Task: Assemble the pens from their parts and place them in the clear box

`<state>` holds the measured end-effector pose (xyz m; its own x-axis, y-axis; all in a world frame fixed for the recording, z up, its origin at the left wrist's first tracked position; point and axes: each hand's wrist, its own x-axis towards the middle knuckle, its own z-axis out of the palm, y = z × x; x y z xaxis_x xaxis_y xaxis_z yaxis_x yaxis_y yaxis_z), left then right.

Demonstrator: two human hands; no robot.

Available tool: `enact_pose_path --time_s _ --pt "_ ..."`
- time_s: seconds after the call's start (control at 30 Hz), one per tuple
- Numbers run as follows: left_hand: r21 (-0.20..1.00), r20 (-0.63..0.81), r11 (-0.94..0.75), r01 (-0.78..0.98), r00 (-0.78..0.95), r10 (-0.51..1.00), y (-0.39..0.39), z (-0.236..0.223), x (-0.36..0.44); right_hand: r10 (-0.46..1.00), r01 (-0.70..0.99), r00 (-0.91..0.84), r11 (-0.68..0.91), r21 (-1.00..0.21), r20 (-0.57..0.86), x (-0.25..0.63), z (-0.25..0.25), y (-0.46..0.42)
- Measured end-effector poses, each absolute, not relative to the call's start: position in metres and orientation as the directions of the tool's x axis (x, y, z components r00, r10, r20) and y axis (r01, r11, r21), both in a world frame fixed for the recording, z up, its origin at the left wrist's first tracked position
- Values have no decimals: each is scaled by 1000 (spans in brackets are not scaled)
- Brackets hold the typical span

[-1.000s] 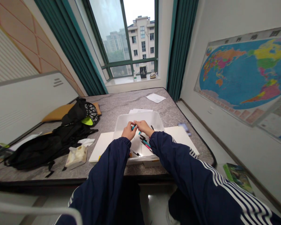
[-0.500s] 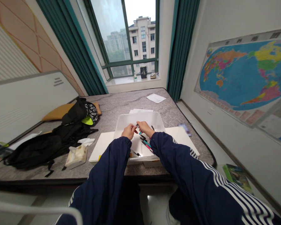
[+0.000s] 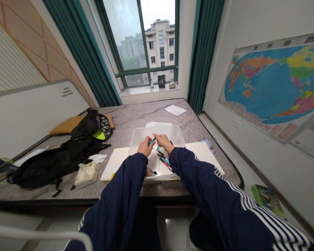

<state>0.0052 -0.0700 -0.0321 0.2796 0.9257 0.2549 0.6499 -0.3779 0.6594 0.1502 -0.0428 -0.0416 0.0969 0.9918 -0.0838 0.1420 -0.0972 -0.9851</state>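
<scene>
My left hand (image 3: 146, 146) is closed around a blue pen (image 3: 151, 141), which tilts up to the right toward a dark end. Close beside it, my right hand (image 3: 162, 141) has its fingers pinched at that dark end. Both hands are over a translucent white plastic bin (image 3: 136, 137). Below my right hand a short light-blue piece (image 3: 157, 148) shows; I cannot tell whether it is held. Several pens, black, teal and red, lie loose in the bin, among them a red pen (image 3: 167, 166) and a small black pen (image 3: 154, 172) near the front.
White boards or boxes (image 3: 115, 160) lie under and beside the bin on a grey mattress (image 3: 131, 115). To the left are a tissue pack (image 3: 86, 174) and a black backpack (image 3: 44, 167). Papers (image 3: 175, 110) lie toward the window. A wall map (image 3: 272, 83) hangs at right.
The blue pen's body now shows between my hands, where fingers covered most of it before. My left hand has turned slightly, and the right fingers are straighter. The loose pens stay put.
</scene>
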Motion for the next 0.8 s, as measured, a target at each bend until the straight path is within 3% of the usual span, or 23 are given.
enact_pose_path --time_s 0.27,0.8 --pt "592 172 -313 743 264 949 -67 -30 6 992 125 99 -87 -988 -74 151 -45 -41" --pt "564 187 -278 778 207 960 -61 -34 5 997 78 52 -58 -995 -54 149 -31 -51"
